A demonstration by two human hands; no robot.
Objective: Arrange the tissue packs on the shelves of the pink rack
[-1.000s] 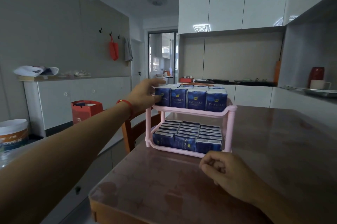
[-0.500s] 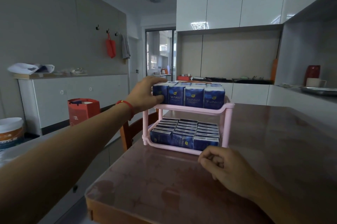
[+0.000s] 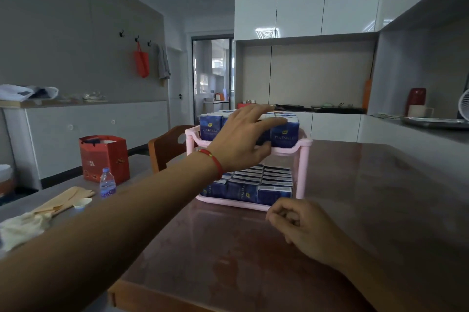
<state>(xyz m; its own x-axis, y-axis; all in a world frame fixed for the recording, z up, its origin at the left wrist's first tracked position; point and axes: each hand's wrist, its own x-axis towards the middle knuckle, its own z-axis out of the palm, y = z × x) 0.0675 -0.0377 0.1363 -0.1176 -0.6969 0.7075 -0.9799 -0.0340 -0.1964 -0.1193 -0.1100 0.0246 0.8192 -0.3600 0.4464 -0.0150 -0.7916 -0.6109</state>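
The pink rack (image 3: 303, 159) stands on the brown table (image 3: 368, 210), both shelves filled with blue tissue packs. The top-shelf packs (image 3: 285, 135) stand upright in a row; the lower-shelf packs (image 3: 274, 195) are packed tightly in rows. My left hand (image 3: 241, 139) reaches across the front of the top row with its fingers spread over the middle packs and its thumb near the shelf rim, hiding those packs. My right hand (image 3: 304, 228) rests on the table just in front of the rack's right corner, fingers curled, holding nothing.
A wooden chair (image 3: 167, 146) stands behind the rack's left side. On the grey surface to the left are a red gift bag (image 3: 104, 159), a water bottle (image 3: 107, 183), a small white cup (image 3: 82, 202) and pale cloths (image 3: 22, 228). A counter with a metal tray (image 3: 436, 121) runs along the right.
My left hand has slid from the left end of the top row to the middle packs. The view has tilted down and left. My right hand has stayed put.
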